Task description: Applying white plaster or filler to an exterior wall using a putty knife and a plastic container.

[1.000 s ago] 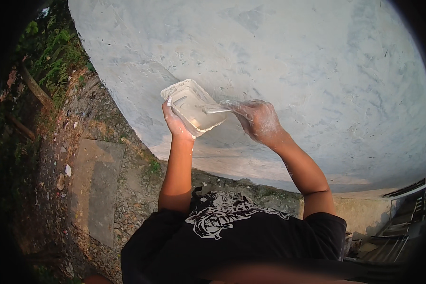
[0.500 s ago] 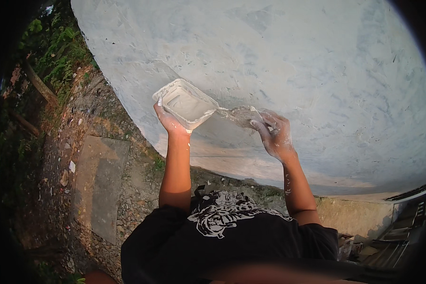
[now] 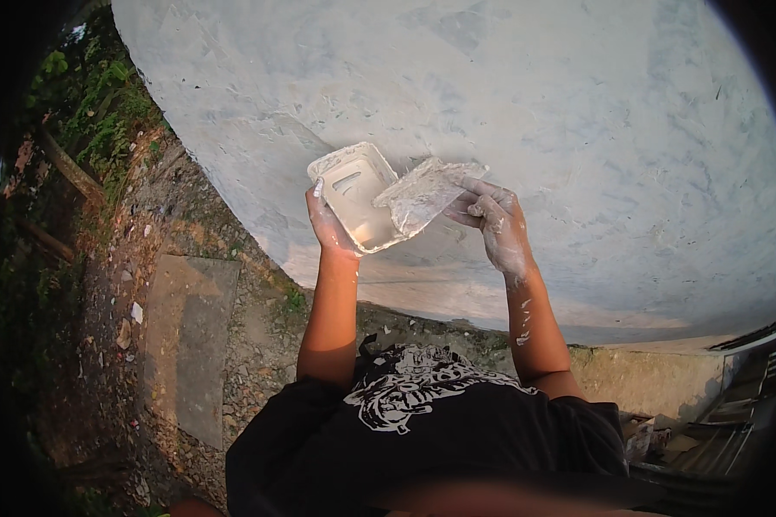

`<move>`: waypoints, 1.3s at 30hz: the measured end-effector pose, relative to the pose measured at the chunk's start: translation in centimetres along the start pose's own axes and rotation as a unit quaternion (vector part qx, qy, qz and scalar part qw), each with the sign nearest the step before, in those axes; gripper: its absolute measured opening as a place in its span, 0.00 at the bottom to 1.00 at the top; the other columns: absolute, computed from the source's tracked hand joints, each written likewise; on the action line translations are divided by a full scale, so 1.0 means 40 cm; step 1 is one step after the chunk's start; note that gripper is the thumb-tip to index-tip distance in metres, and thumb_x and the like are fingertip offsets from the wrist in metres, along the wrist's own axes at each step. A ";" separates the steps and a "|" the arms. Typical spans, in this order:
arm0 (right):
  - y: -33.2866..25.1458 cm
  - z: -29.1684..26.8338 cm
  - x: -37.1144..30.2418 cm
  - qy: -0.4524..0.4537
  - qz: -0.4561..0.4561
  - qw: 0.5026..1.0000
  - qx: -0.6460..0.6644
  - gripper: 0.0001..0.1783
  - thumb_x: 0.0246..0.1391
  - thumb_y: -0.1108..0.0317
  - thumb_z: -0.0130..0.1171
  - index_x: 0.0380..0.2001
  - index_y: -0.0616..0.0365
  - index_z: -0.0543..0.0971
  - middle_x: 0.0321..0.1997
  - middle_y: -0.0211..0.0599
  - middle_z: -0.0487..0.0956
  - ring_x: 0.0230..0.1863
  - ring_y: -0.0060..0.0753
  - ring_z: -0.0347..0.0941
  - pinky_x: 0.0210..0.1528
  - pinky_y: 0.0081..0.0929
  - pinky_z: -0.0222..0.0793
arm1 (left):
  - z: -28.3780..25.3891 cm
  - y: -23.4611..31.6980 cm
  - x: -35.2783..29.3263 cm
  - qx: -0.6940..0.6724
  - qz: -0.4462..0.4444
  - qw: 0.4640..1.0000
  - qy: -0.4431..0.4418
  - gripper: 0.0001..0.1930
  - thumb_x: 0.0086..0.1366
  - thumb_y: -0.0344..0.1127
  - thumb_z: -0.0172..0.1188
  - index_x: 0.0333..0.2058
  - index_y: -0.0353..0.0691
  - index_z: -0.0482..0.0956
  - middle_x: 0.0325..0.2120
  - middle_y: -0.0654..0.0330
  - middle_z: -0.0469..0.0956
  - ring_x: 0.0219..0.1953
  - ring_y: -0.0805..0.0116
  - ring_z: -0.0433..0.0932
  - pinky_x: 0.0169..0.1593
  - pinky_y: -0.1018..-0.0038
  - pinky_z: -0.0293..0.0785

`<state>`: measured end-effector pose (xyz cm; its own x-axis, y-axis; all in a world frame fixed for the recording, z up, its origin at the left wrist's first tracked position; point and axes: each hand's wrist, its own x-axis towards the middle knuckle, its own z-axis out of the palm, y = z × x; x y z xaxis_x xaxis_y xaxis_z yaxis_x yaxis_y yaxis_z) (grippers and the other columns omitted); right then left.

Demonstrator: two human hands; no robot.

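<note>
My left hand point(image 3: 327, 222) grips a squarish white plastic tub point(image 3: 347, 205) from its left side, the thumb over the rim. Pale wet putty coats the inside of the tub. Between the thumb and fingers of my right hand point(image 3: 498, 224) is a flat putty scraper point(image 3: 431, 191), its blade thickly smeared with the same pale paste. The scraper's left end lies over the right part of the tub and hides that rim. White smears mark both hands and the right forearm.
A large wall point(image 3: 560, 112) with patchy white-grey coating stands close in front. Rough stony ground point(image 3: 259, 345) with a flat concrete slab point(image 3: 207, 297) lies at the left, beside green plants point(image 3: 103, 112). Dark slatted material point(image 3: 733, 431) is at the lower right.
The scraper has turned so its broad face shows and now overlaps the tub's right side. My left hand and the tub have shifted slightly right; my right fingers have changed their hold.
</note>
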<state>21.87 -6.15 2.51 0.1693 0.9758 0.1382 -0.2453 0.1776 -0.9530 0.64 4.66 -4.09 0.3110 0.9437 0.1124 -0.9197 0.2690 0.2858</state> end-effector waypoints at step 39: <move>-0.032 0.119 0.050 -0.029 -0.225 0.827 -0.514 0.15 0.55 0.79 0.57 0.46 0.70 0.72 0.29 0.63 0.76 0.31 0.62 0.75 0.32 0.39 0.71 | -0.003 -0.068 -0.014 -0.019 -0.040 0.999 -0.013 0.28 0.67 0.57 0.46 0.57 0.43 0.70 0.54 0.54 0.73 0.53 0.53 0.73 0.56 0.55 0.71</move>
<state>17.98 -3.81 5.29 -0.0316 0.8505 0.5250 0.7766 0.3515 -0.5228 2.93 3.41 -5.04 0.3892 0.9139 0.1158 -0.9002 0.3506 0.2582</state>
